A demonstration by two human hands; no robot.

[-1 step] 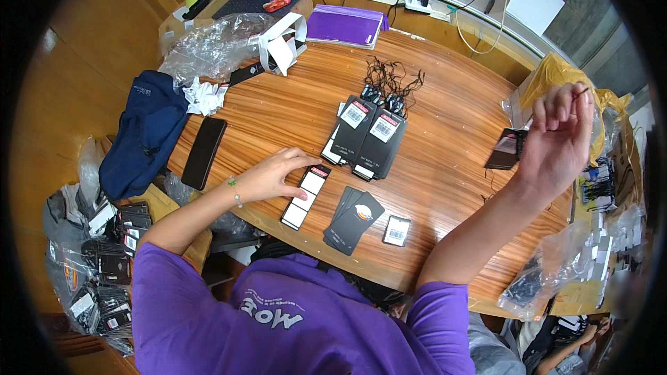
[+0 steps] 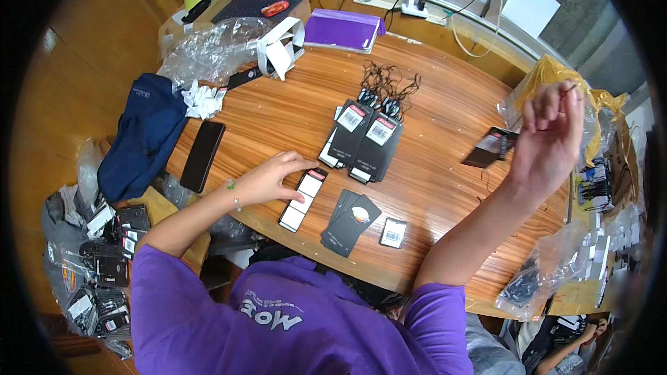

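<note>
My left hand (image 2: 274, 178) rests on the table with thumb and forefinger apart. Its thumb lies on a narrow black card strip (image 2: 295, 216) with white panels and a red top; the forefinger reaches that strip's upper end. Raised at the right, my right hand (image 2: 552, 132) is closed, pinching a thin dark cord (image 2: 571, 88) at the fingertips. Just left of that wrist is a black hang tag (image 2: 481, 155), partly covered by the hand; whether the pinched cord joins it is hidden. Between my arms lie fanned black cards (image 2: 354, 226) and a small white barcode label stack (image 2: 393, 232).
Black hang tags with barcode stickers (image 2: 375, 142) lie mid-table, their cords bunched beyond. A phone (image 2: 202, 156), navy pouch (image 2: 142, 139), clear plastic bag (image 2: 215, 48) and purple folder (image 2: 340, 30) ring the table's left and back. Bagged tags (image 2: 104, 271) sit lower left; a yellow bag (image 2: 549, 83) stands right.
The black hang tag beside my right hand has shifted slightly left and tilted. My right hand has moved slightly left; the left hand stays on the card strip. The whole view has shifted slightly.
</note>
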